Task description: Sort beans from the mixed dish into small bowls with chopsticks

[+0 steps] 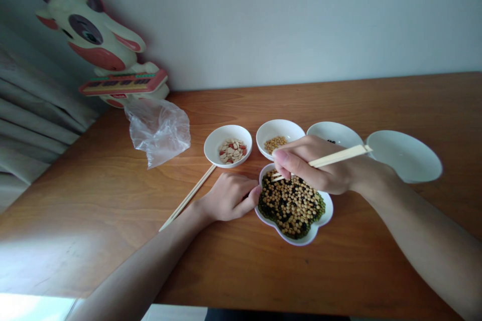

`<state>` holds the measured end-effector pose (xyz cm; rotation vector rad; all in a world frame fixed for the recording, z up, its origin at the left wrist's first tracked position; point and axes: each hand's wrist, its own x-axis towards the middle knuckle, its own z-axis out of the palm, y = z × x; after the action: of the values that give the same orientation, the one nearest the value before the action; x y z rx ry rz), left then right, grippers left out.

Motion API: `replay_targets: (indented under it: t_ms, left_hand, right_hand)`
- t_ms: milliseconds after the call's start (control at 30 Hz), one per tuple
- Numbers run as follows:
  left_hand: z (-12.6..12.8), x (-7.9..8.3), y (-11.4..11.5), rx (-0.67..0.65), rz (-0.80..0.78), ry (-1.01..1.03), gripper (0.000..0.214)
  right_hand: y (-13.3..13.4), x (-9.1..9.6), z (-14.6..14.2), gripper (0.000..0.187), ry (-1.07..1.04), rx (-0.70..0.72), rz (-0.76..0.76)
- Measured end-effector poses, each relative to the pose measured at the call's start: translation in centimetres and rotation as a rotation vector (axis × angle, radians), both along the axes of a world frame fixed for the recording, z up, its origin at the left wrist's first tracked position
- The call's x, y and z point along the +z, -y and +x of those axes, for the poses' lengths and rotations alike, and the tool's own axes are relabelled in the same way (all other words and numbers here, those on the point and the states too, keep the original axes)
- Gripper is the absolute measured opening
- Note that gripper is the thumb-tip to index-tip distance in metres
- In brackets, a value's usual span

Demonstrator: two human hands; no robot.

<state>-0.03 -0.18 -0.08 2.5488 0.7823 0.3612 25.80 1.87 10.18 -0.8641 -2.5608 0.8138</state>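
Wooden tabletop point(94, 220): white flower-shaped dish point(301, 238) heaped with beans point(291, 205); chopsticks point(339, 156) clenched by right hand point(316, 165), empty left hand point(229, 198) alongside dish; spill risked by prodding

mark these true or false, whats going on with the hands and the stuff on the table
The right hand holds chopsticks over the beans. True.
The left hand holds a spoon. False: it rests at the rim of the flower-shaped dish.
The plastic bag sits inside a bowl. False: it lies on the wooden table.
A second pair of chopsticks lies beside the small bowl of peanuts. True.
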Motion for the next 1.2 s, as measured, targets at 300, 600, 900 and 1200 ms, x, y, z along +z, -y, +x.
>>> replay_targets:
  t_ms: [300, 600, 900, 1200]
  left_hand:
    - [-0.11, -0.08, -0.03, -0.002, 0.002, -0.002, 0.038]
    - [-0.13, -0.09, -0.01, -0.006, 0.007, -0.003, 0.04]
    - [-0.05, -0.02, -0.06, 0.001, 0.008, -0.013, 0.04]
    - [-0.09, -0.03, 0.04, -0.004, -0.004, -0.005, 0.04]
  right_hand:
    - [-0.04, -0.1, 0.25, 0.056, 0.002, -0.01, 0.01]
    - [-0.11, -0.11, 0.33, 0.055, -0.013, -0.015, 0.009]
    - [-0.13, -0.13, 0.22, 0.058, -0.005, -0.01, 0.012]
    - [-0.26, 0.37, 0.91, 0.06, -0.072, -0.023, 0.038]
